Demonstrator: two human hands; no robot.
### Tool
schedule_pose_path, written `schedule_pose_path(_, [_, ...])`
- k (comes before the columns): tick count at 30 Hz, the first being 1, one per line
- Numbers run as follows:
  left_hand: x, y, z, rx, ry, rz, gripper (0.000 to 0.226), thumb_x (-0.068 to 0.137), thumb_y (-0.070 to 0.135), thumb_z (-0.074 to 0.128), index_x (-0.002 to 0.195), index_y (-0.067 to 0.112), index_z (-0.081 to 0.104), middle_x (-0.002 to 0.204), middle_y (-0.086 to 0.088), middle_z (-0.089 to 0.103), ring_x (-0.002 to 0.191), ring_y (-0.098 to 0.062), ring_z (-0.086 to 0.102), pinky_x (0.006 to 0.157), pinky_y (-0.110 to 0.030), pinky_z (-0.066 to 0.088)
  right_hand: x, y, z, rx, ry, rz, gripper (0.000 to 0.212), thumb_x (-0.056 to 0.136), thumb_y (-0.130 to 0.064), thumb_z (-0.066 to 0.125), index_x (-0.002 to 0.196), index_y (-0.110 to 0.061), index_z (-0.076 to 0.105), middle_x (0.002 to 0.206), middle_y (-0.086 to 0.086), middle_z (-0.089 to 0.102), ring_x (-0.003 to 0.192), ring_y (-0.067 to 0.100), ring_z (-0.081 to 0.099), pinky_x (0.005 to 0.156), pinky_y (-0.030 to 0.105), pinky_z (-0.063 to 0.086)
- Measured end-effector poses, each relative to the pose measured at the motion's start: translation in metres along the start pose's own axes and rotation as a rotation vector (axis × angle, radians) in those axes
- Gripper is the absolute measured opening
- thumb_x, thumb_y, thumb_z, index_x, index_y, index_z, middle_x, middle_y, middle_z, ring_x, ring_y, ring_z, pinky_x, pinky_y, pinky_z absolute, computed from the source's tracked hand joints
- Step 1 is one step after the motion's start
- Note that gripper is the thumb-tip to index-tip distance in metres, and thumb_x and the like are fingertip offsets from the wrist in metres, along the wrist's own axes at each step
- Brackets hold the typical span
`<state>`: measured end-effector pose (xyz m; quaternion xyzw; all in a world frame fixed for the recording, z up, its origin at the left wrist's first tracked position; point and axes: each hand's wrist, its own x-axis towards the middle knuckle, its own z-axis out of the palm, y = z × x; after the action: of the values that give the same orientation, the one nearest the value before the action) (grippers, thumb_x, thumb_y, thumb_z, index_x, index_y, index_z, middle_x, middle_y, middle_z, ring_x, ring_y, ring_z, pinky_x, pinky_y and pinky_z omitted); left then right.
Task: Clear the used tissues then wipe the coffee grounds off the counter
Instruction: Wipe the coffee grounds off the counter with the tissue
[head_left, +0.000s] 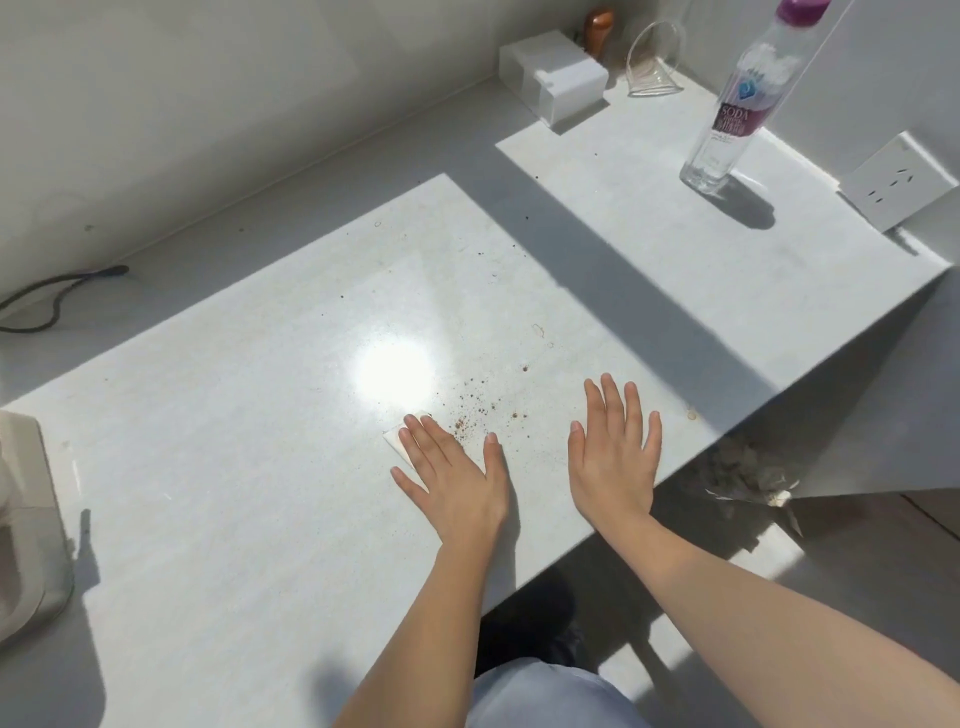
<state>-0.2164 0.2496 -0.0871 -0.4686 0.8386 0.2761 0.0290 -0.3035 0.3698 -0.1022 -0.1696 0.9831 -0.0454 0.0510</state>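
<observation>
Hands, two of them, lie flat on the white counter near its front edge at lower centre of the frame. One folded white tissue shows, pinned under the fingertips of the left hand, whose fingers are spread wide and pressed palm-down; only the tissue's corners peek out past the fingers at upper left. The right hand is likewise fully open, fingers fanned, palm on the bare counter, holding nothing. Between and just above the two hands sits one scatter of brown coffee grounds, with stray specks trailing toward upper right. At upper right stand one clear soda bottle with a purple cap, one white box, one clear glass piece and one wall socket. One dark cable curls at left.
</observation>
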Motion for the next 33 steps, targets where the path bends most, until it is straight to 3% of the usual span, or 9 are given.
schedule_pose_path(11, [0.038, -0.001, -0.005, 0.126, -0.077, 0.241, 0.086, 0.087, 0.066, 0.011, 0.148, 0.013, -0.018, 0.158, -0.001, -0.023, 0.142, -0.012, -0.029, 0.111, -0.045, -0.023, 0.000, -0.001, 0.000, -0.004, -0.021, 0.002, 0.057, 0.100, -0.038, 0.016, 0.153, -0.020, 0.015, 0.162, 0.001, 0.010, 0.149, 0.024, 0.004, 0.117, 0.048, 0.008])
schedule_pose_path(17, [0.056, 0.003, -0.006, 0.140, -0.099, 0.276, 0.085, 0.089, 0.066, 0.012, 0.148, 0.012, -0.018, 0.159, -0.004, -0.021, 0.143, -0.013, -0.028, 0.113, -0.048, -0.019, 0.000, -0.002, -0.001, 0.010, -0.005, 0.020, 0.056, 0.099, -0.038, 0.019, 0.152, -0.019, 0.021, 0.160, 0.001, 0.018, 0.149, 0.024, 0.011, 0.117, 0.049, 0.013])
schedule_pose_path(20, [0.069, 0.007, -0.009, 0.167, -0.141, 0.315, 0.084, 0.091, 0.064, 0.016, 0.148, 0.012, -0.018, 0.159, -0.004, -0.022, 0.143, -0.015, -0.027, 0.114, -0.049, -0.018, 0.008, 0.002, -0.002, 0.009, -0.004, -0.007, 0.053, 0.099, -0.037, 0.032, 0.148, -0.018, 0.031, 0.155, 0.004, 0.033, 0.144, 0.028, 0.027, 0.115, 0.048, 0.019])
schedule_pose_path(23, [0.078, 0.006, -0.014, 0.230, -0.186, 0.395, 0.084, 0.090, 0.064, 0.015, 0.148, 0.013, -0.018, 0.158, -0.002, -0.023, 0.142, -0.013, -0.028, 0.115, -0.048, -0.017, 0.030, 0.018, -0.008, 0.026, 0.030, -0.095, 0.044, 0.095, -0.033, 0.036, 0.135, -0.017, 0.044, 0.135, 0.006, 0.050, 0.124, 0.030, 0.048, 0.110, 0.041, 0.027])
schedule_pose_path(28, [0.092, -0.001, -0.025, 0.339, -0.276, 0.577, 0.085, 0.086, 0.070, 0.006, 0.146, 0.018, -0.025, 0.153, 0.006, -0.034, 0.136, -0.007, -0.038, 0.111, -0.045, -0.024, 0.038, 0.022, -0.006, 0.046, 0.015, -0.076, 0.054, 0.098, -0.036, 0.026, 0.147, -0.014, 0.028, 0.152, 0.006, 0.034, 0.142, 0.023, 0.030, 0.120, 0.046, 0.015])
schedule_pose_path(33, [0.112, 0.005, -0.036, 0.459, -0.361, 0.752, 0.087, 0.083, 0.072, 0.001, 0.147, 0.019, -0.023, 0.153, 0.006, -0.033, 0.138, -0.007, -0.036, 0.113, -0.047, -0.022, 0.039, 0.022, -0.009, 0.028, -0.008, -0.081, 0.056, 0.098, -0.039, 0.019, 0.148, -0.015, 0.026, 0.156, 0.005, 0.029, 0.146, 0.021, 0.022, 0.120, 0.045, 0.010])
